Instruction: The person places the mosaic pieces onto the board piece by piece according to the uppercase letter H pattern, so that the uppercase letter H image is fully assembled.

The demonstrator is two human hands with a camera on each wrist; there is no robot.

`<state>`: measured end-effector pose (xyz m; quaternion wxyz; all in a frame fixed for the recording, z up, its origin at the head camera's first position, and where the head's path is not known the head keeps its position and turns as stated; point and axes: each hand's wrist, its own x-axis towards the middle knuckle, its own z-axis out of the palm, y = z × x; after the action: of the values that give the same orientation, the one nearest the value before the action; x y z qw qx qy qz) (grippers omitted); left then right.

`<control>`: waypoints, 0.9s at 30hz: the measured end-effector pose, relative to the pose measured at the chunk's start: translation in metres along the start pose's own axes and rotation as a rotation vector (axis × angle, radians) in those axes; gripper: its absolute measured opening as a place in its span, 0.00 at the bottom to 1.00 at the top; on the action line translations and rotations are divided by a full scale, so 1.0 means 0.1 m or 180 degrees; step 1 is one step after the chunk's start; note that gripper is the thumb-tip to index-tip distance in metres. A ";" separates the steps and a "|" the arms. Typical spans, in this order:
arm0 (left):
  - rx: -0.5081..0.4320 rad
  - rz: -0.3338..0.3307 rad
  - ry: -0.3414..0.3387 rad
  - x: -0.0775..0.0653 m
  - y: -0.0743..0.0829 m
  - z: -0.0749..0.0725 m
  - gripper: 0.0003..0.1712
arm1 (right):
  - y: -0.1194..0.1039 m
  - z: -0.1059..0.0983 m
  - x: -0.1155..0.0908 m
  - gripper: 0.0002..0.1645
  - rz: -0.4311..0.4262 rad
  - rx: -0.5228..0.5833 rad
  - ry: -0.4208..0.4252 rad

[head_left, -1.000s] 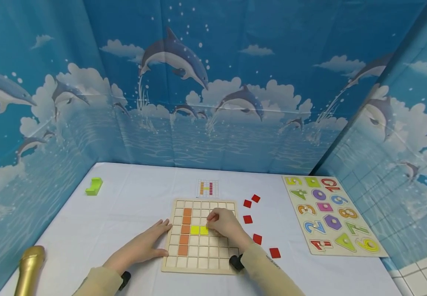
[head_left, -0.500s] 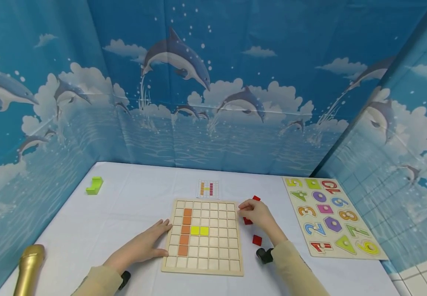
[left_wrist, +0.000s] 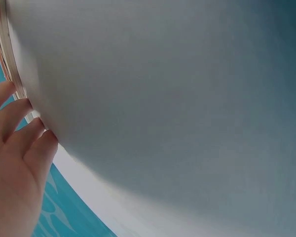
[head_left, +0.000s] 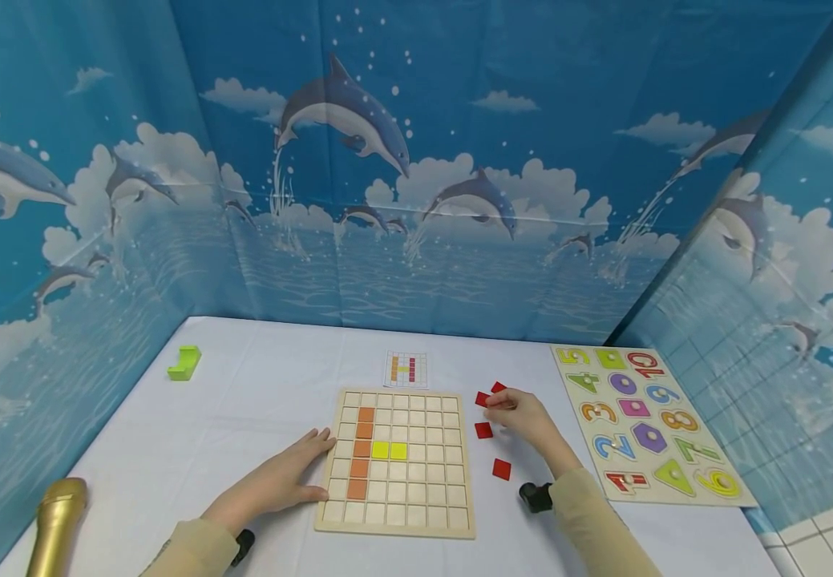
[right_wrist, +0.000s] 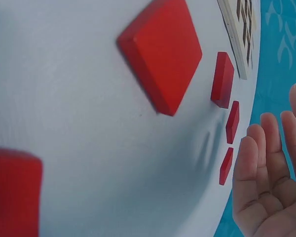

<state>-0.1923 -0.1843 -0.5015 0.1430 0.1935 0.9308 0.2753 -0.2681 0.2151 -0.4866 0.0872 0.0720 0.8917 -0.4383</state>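
With the clock centred on the wooden grid board (head_left: 417, 513), a gold microphone (head_left: 58, 525) lies between 8 and 9 o'clock at the left of the white bench (head_left: 257, 393). A green block (head_left: 184, 363) stands near 10 o'clock. The left hand (head_left: 279, 481) is at 9 o'clock, its grip wide, thumb apart from the fingers, with fingertips touching the board's left edge.

On the board, five orange squares (head_left: 362, 449) form an upright column in the second file from the left; two yellow squares (head_left: 390, 450) sit side by side at its 3 o'clock side, level with its middle. A small pattern card (head_left: 406, 369) lies at 12 o'clock.

Loose red squares (head_left: 484, 430) lie on the bench between 2 and 3 o'clock. Among them is the right hand (head_left: 527, 421), its grip narrow, fingers loosely bent, with nothing visible in it; whether it touches a square is unclear. Farther right, near 3 o'clock, lies a number puzzle (head_left: 650, 425).
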 end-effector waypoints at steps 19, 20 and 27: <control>-0.0060 -0.0011 -0.0033 0.00 0.00 0.00 0.50 | 0.00 0.10 0.01 0.13 0.0029 -0.0254 -0.0133; -0.0060 -0.0009 -0.0033 0.00 0.01 0.00 0.50 | 0.01 0.11 0.01 0.13 0.0024 -0.0269 -0.0137; 0.0000 0.0017 -0.0004 0.00 -0.01 0.00 0.50 | 0.03 0.13 0.02 0.15 -0.0028 -0.0428 -0.0155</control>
<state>-0.1927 -0.1849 -0.5024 0.1429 0.1962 0.9302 0.2755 -0.2684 0.2065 -0.4978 0.1116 0.0514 0.9171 -0.3793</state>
